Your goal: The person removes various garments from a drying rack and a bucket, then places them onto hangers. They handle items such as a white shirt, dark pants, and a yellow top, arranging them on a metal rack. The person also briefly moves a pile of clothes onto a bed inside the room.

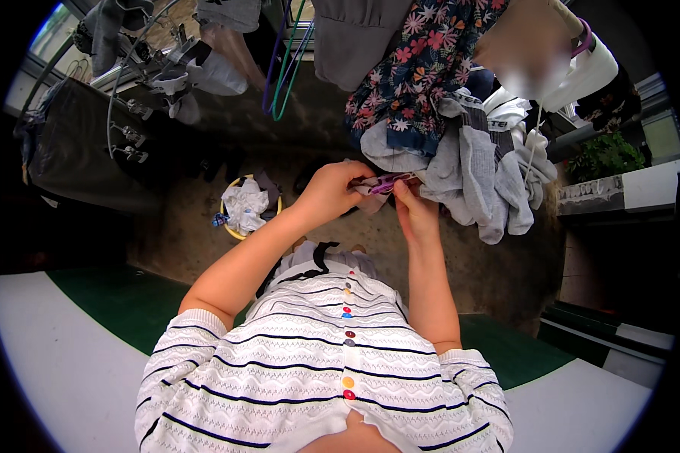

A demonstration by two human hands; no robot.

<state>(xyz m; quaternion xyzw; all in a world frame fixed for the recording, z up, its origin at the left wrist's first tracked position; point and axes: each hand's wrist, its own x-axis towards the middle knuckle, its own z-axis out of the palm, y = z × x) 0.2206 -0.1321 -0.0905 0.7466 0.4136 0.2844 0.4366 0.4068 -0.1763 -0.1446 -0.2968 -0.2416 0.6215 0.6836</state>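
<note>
In front of my waist my left hand (331,190) is closed, its fingers pinching a thin grey-brown piece of cloth (373,202) that hangs a little below them. Close by on its right, my right hand (418,215) is closed with thumb and fingers on a purple clothes peg (384,184). The peg lies against the cloth between both hands; whether its jaws grip the cloth I cannot tell. Several grey socks (477,174) hang just right of my right hand. A dark floral garment (415,83) hangs above and beyond my hands.
A yellow-rimmed basket (224,210) holding white and dark laundry stands on the floor, left of my hands. At the upper left, more socks (211,69) hang from a round metal rack with clips (134,136). Green hangers (278,113) and a grey garment (355,45) hang ahead.
</note>
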